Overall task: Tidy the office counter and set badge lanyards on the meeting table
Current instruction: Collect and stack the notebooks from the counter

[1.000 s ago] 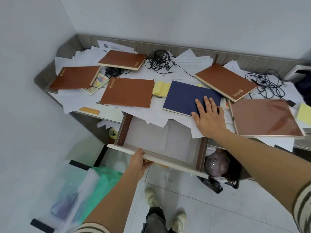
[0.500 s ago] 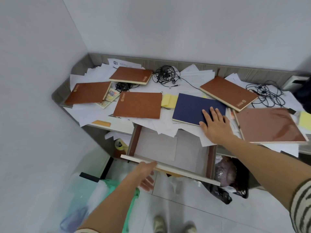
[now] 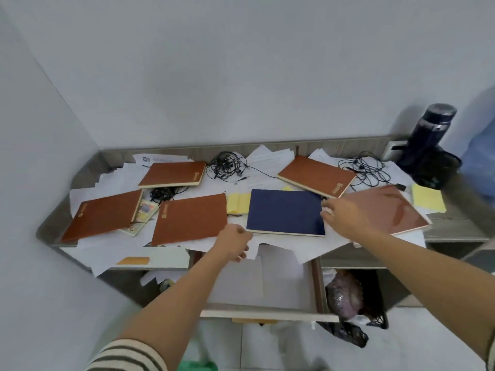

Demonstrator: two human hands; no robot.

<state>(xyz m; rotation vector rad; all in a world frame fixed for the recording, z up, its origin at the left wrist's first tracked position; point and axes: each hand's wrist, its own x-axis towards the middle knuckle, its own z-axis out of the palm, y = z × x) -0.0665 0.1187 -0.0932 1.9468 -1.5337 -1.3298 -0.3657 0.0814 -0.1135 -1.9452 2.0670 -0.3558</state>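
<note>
The counter (image 3: 455,226) runs wall to wall in front of me, buried under loose papers (image 3: 117,180) that spill over its front edge. Below the middle the drawer (image 3: 267,313) stands pulled out, with hanging sheets covering its back part. Four brown notebooks (image 3: 190,223) lie scattered on the paper, three to the left and one at the back right. A glossy red board (image 3: 388,210) sits at the right, its corner just beside the blue notebook (image 3: 285,211). That one lies flat in the middle, above the drawer. A dark bottle (image 3: 431,129) stands on a black bag (image 3: 434,167) in the far right corner. Two cable tangles (image 3: 227,166) rest along the back. A yellow pad (image 3: 238,203) touches the blue notebook's left edge.

My left hand (image 3: 233,245) is curled at the blue notebook's near left corner. My right hand (image 3: 345,218) has fingertips (image 3: 325,214) at its right edge. I cannot tell whether either hand actually grips it, as both are blurred.
</note>
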